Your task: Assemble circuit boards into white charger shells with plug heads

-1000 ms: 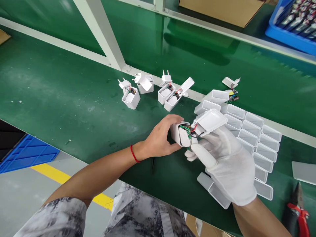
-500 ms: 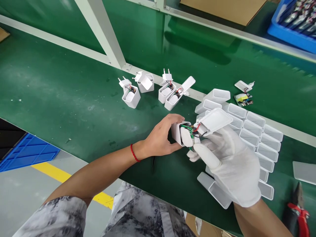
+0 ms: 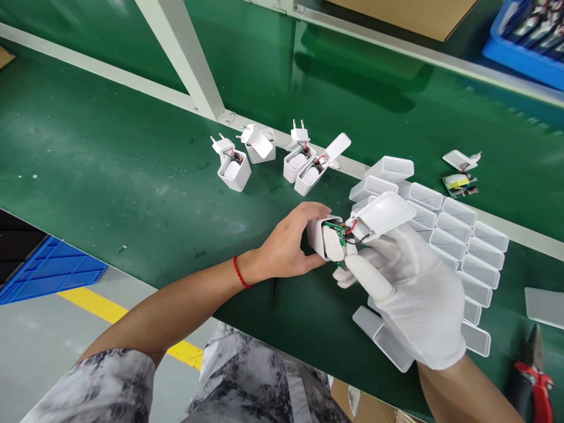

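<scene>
My bare left hand (image 3: pixel 288 244) is closed around a white charger housing (image 3: pixel 316 238), its open end turned to the right. My right hand (image 3: pixel 405 288), in a white glove, pinches a charger circuit board (image 3: pixel 338 232) that sits partly inside that housing. A white pad (image 3: pixel 333 244) covers the board's near face. Red and black wires run from the board to a white charger cap (image 3: pixel 385 214), which rests above the gloved fingers. Part of the right fingers is hidden behind the board and cap.
Several part-built chargers (image 3: pixel 234 170) with plug pins stand at the back. Rows of open white housings (image 3: pixel 453 228) stand to the right. Red-handled pliers (image 3: pixel 535 376) lie at the right edge. Beyond the rail lies another board with its cap (image 3: pixel 460 183). A metal post (image 3: pixel 180 56) rises at the back.
The board with its cap beyond the rail has shifted to the right. Both hands keep nearly the same hold on the housing and board.
</scene>
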Demonstrator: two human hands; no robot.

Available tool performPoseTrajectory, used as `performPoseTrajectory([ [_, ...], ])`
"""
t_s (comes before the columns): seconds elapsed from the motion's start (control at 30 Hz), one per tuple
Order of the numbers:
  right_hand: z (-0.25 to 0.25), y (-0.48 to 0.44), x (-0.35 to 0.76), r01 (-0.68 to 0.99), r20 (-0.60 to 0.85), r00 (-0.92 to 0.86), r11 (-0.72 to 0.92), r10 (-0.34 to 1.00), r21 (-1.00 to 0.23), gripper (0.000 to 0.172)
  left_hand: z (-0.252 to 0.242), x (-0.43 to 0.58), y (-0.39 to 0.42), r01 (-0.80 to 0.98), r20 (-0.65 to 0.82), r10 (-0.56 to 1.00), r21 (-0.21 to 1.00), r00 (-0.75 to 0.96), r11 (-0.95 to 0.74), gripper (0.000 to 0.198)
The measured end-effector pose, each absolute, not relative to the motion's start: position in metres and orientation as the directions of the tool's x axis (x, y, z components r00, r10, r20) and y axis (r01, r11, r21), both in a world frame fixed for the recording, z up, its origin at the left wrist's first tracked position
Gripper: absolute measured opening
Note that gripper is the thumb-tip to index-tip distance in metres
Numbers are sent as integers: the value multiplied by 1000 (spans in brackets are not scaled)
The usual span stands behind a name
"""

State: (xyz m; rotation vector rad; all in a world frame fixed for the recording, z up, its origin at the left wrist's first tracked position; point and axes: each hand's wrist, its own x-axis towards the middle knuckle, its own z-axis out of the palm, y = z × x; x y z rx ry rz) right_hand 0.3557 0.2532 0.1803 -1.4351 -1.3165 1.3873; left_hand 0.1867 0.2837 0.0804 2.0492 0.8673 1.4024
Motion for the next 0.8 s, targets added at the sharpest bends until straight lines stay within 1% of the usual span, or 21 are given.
performPoseTrajectory([
  [0.23,183,253,353,202,-251,-87,-230,964,-952,33,81,187,284,234,613,744,707,266,-667,58],
  [0.43,181,252,354,225,-212,-113,-183,971,-957,28,81,187,283,243,618,740,700,264,-671,56],
  [0.57,178,252,353,259,-210,-106,-177,972,-949,29,82,187,283,249,614,746,704,259,-666,54],
  [0.67,175,249,352,377,-154,-64,-120,986,-919,34,81,187,283,240,609,750,711,259,-661,55],
  [0.73,173,247,352,502,-52,-8,-41,999,-864,41,81,187,283,232,607,752,717,258,-658,56],
  [0.8,172,245,355,582,38,17,21,999,-813,46,79,187,282,232,589,765,731,262,-642,56],
])
